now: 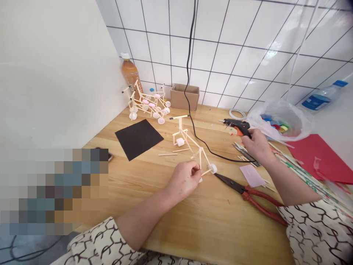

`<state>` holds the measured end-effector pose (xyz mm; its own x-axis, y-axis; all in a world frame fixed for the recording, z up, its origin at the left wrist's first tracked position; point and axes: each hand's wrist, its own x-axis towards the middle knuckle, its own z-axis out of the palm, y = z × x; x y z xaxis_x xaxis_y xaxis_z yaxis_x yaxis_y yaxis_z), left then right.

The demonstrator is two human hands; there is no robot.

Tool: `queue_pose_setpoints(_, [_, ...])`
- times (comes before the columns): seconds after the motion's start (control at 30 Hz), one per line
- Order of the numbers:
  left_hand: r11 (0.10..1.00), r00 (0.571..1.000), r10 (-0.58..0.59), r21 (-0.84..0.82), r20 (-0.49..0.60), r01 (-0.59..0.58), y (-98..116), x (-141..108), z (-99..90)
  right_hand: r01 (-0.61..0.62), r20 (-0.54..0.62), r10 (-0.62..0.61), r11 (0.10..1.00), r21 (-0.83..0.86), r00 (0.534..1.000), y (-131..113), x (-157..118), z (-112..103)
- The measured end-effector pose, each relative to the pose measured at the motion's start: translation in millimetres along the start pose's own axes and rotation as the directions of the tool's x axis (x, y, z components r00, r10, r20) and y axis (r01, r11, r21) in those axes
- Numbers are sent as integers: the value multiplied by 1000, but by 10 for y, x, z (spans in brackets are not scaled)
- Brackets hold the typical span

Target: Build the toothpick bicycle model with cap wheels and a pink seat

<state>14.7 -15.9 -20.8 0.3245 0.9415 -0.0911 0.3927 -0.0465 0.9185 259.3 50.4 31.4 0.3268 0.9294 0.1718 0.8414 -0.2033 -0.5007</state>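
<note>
A small tricycle model of pale wooden sticks (190,141) stands at the middle of the table, with a black-tipped handlebar and white round wheels. My left hand (184,181) pinches its lower rear part near a wheel; the fingertips partly hide what they grip. My right hand (257,146) is wrapped round the handle of a black glue gun (237,125), whose nozzle points left above the table. Pliers with red handles (242,189) lie beside the model, their tips close to its right rear wheel (213,169).
Several similar models (151,105) stand at the back left, by an orange drink bottle (131,73) and a cardboard box (184,97). Black sheet (139,140) lies left. Right are a plastic bag (286,121), scissors (245,152), pink paper (251,175) and red sheets (322,158).
</note>
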Motion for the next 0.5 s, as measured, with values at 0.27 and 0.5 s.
queue_pose_setpoints(0.27, [1000, 1000, -15, -9, 1, 15, 31, -6, -1, 1, -239, 43, 983, 183, 970, -78, -218, -464])
queue_pose_setpoints(0.5, [999, 1000, -28, -42, 4, 28, 47, -9, -20, 62, -144, 25, 824, 564, 989, -61, -398, -549])
